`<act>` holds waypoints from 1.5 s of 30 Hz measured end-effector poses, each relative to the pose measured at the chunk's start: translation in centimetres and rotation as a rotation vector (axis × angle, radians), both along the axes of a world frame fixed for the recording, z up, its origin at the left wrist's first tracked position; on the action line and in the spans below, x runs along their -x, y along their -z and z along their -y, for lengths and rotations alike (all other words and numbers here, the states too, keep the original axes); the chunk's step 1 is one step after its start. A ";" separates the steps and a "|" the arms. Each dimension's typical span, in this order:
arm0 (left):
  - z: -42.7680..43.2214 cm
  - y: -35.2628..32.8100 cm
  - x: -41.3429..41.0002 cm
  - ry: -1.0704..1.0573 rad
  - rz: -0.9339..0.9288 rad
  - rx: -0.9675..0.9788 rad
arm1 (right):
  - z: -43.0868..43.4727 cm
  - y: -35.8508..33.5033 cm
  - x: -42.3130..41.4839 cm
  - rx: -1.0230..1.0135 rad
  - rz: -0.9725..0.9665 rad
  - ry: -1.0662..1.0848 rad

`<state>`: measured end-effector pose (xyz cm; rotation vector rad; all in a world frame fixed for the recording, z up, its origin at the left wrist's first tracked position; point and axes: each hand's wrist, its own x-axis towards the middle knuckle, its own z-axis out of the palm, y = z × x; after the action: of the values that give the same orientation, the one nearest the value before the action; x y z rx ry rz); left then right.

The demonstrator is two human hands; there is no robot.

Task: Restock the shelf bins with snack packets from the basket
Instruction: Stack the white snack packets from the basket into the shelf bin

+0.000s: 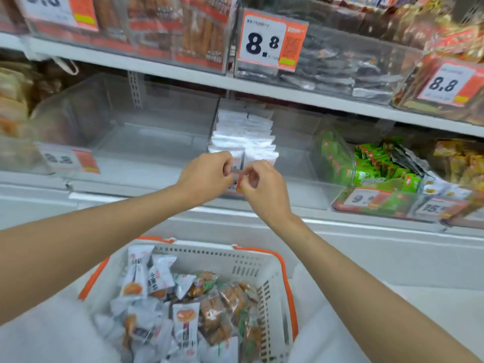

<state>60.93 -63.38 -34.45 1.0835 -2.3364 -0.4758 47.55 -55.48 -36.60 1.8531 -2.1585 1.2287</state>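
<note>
A white basket with orange handles point(251, 265) sits below me, filled with several white and clear snack packets point(183, 305). In the middle clear shelf bin point(296, 179) stand two neat rows of white packets point(246, 132). My left hand point(207, 176) and my right hand point(264, 184) meet at the front of these rows. Both have curled fingers that pinch the front white packets with orange print point(238, 176). The packet fronts are mostly hidden by my fingers.
An almost bare clear bin point(136, 142) lies to the left. Green packets point(372, 166) fill the bin at the right. The upper shelf holds bins with orange price tags reading 8.8 point(269, 40). A white shelf ledge point(340, 239) runs behind the basket.
</note>
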 end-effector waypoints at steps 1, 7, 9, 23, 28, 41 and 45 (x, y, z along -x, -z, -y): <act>-0.3 1.1 -1.0 -0.005 0.048 -0.050 | -0.4 1.2 -0.7 -0.043 -0.013 -0.033; -0.7 9.3 -6.7 0.029 0.389 -0.406 | -1.9 10.1 -3.8 -0.576 0.039 -0.177; -0.4 11.9 -8.2 0.049 0.504 -0.441 | -2.1 12.9 -4.4 -0.790 -0.053 -0.253; 0.0 17.6 -11.1 0.217 0.993 -0.451 | -3.7 29.6 -10.2 -1.270 -0.044 -0.390; -0.5 17.6 -10.6 0.227 0.980 -0.456 | -3.7 29.8 -10.0 -1.226 -0.085 -0.413; -0.3 16.6 -10.4 0.172 0.788 -0.673 | -1.5 15.4 -4.6 -1.077 0.298 -0.242; -0.3 14.1 -9.9 0.142 0.439 -1.130 | -3.3 11.1 -2.4 -1.036 0.934 -0.186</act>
<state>70.78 -63.06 -48.59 1.5915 -2.4869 -1.9231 49.90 -52.22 -47.68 1.9707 -3.7610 1.2712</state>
